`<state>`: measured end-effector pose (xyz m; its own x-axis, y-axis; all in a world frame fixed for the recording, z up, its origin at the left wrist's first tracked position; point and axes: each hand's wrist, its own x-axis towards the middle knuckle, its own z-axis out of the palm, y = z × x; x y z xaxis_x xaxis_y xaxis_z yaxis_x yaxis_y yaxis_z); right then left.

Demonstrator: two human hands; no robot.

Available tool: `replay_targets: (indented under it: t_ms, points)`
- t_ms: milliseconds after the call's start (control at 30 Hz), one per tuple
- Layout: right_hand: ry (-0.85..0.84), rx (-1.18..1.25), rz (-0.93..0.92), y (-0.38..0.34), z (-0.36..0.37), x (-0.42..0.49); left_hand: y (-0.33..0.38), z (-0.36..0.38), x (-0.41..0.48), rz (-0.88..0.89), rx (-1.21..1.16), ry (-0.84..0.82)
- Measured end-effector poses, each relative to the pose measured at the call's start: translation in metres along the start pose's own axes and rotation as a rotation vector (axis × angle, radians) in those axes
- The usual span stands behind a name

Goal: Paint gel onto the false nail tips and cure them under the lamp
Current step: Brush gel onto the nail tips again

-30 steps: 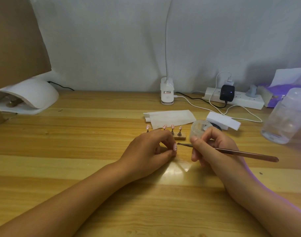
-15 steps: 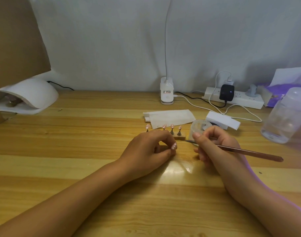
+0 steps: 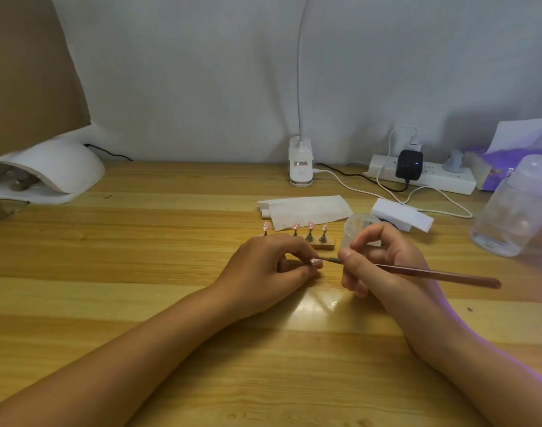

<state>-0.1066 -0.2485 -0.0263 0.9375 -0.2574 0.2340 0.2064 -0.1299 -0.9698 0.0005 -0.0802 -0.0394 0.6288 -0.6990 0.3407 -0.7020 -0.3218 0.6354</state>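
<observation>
White curing lamp (image 3: 57,167) well apart, far left of left hand (image 3: 263,266). Right hand (image 3: 383,263) curls round slim copper brush (image 3: 433,275), bristles touching pinched tip. Row of pale-pink tips on stand (image 3: 323,243) just behind left knuckles. Left fingers pinch small glossy pink nail tip (image 3: 315,261).

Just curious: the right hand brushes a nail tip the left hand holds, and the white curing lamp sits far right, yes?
No: the head view shows the curing lamp at the far left. The right hand's brush does paint the nail tip the left hand holds.
</observation>
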Motion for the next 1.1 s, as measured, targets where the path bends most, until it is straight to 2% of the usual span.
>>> replay_targets:
  t_ms: [233,500,733,1000,1100]
  points:
    - [-0.059,-0.090,-0.010,0.0012,-0.0001,0.0007,0.0001,-0.0001,0.0000,0.006,0.017,-0.010]
    - [-0.045,-0.193,0.010,0.0026,0.0019,0.0012,0.0013,-0.0007,0.0004,-0.002,0.009,-0.004]
    - [0.004,-0.098,-0.011,0.0011,0.0019,0.0011,0.0038,-0.0011,-0.0005,-0.001,0.015,-0.004]
    - [0.000,-0.246,0.008,0.0002,0.0031,0.0015,0.0038,-0.0017,-0.0012,0.000,0.020,-0.001]
    - [0.040,-0.152,0.009,-0.0021,0.0023,0.0013,0.0036,-0.0012,-0.0009,-0.004,0.020,-0.001]
